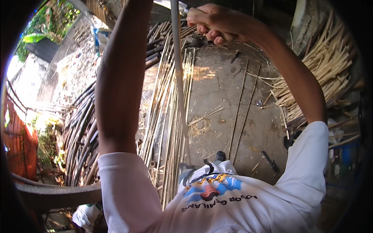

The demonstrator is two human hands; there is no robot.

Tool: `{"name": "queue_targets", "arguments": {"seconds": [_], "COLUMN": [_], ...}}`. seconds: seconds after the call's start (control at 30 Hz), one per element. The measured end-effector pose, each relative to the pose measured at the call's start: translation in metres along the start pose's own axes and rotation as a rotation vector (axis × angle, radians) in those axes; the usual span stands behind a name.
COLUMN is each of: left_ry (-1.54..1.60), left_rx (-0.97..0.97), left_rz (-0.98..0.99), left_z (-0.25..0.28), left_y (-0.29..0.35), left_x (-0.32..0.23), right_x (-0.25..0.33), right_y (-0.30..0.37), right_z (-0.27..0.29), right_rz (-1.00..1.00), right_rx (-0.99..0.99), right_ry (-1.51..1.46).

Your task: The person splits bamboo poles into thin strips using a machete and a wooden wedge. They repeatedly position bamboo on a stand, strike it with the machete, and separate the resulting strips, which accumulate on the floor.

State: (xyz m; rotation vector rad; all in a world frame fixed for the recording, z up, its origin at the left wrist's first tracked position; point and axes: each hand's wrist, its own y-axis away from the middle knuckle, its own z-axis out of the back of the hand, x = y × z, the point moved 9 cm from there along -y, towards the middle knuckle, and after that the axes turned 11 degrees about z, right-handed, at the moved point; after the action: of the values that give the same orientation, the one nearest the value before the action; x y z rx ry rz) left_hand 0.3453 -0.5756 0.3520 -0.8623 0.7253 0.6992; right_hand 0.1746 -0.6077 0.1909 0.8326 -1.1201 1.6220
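My right hand [222, 22] is raised at the top of the view, its fingers wrapped round the wooden handle [230, 38] of a knife. The knife's metal blade [182, 7] points left, by the upper end of a long pale bamboo strip [178, 64]. That strip runs upright in front of me, down toward my feet. Whether the blade touches it, I cannot tell. My left forearm [119, 77] reaches up past the top edge, so the left hand itself is out of sight.
Long split bamboo strips [165, 97] lie on the concrete floor [217, 89] beside the upright strip. Dark poles [83, 136] are piled at left, pale slats [320, 72] at right. Two thin rods [241, 105] and a dark flat tool [269, 161] lie right of my feet.
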Motion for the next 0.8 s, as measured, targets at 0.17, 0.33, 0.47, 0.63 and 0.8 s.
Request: {"name": "queue_targets", "arguments": {"seconds": [0.17,0.33,0.47,0.63,0.8], "left_ry": [0.135,0.401,0.173,0.145,-0.004], "left_rx": [-0.07,0.132,0.059,0.112,-0.01], "left_rz": [-0.004,-0.082,0.023,0.18,0.319], "left_z": [0.072,0.116,0.154,0.196,0.21], "left_y": [-0.011,0.012,0.02,0.005,0.038], "left_x": [0.048,0.061,0.064,0.1,0.081], "right_x": [0.054,0.049,0.029,0.043,0.063], "right_y": [-0.033,-0.083,-0.07,-0.09,-0.088], "right_z": [-0.053,-0.096,-0.151,-0.181,-0.175], "right_rz": [0.108,0.376,-0.01,0.321,0.102], "right_rx": [0.168,0.167,0.358,0.269,0.44], "right_ry": [0.257,0.775,0.278,0.839,0.382]}}
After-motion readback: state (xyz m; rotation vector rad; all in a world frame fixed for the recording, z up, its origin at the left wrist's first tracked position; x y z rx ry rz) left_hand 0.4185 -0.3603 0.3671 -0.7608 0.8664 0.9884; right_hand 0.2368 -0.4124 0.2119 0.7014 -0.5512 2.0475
